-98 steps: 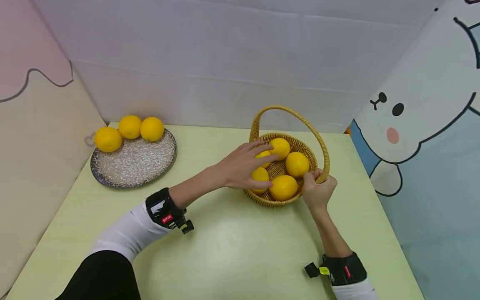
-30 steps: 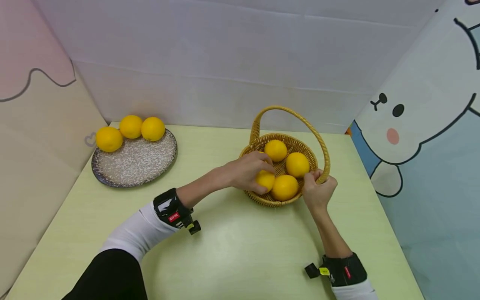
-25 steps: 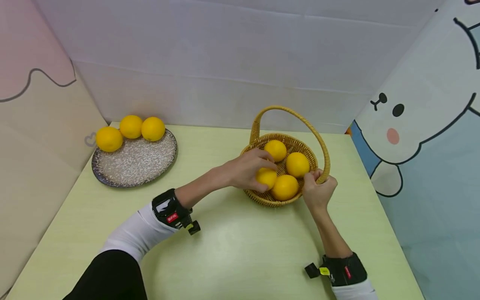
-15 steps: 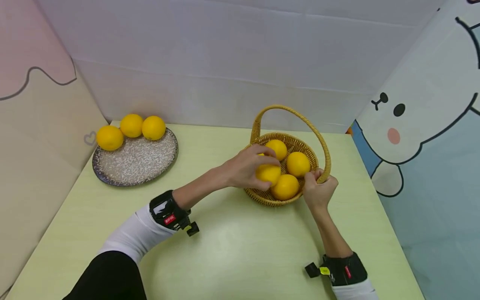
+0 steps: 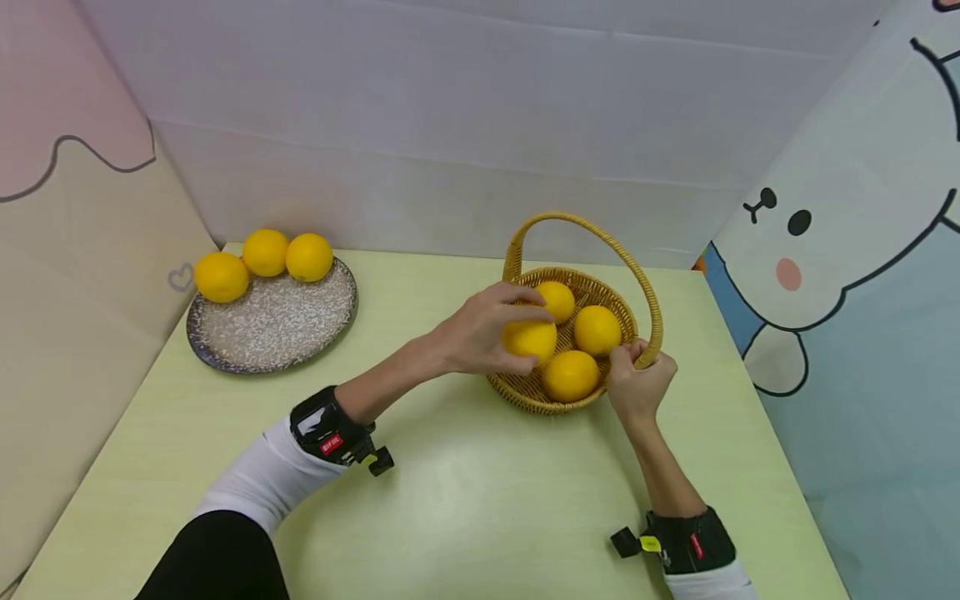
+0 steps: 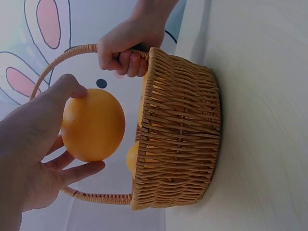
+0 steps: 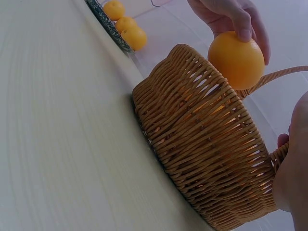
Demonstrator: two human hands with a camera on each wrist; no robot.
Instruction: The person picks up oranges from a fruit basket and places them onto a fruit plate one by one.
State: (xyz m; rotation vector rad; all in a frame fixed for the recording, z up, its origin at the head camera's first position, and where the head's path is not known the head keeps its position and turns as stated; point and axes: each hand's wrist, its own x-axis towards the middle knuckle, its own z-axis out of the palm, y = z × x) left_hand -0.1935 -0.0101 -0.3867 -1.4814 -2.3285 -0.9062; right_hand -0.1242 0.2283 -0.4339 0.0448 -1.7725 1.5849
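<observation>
Orange [image 5: 529, 340] has risen above basket [image 5: 531, 402] left side, held in left hand [image 5: 483, 332] fingers [image 6: 84, 172]; right hand [image 5: 641, 381] grips handle [image 5: 623, 258] at near-right end. Lift-out looks under way.

speckled grey round plate [image 5: 277, 329]: left on pale-green table [image 5: 450, 492] | three round yellow fruits [image 5: 265, 252]: plate's rear edge | round tan wicker basket [image 6: 178, 134]: right, more fruits [image 5: 570, 377] inside
</observation>
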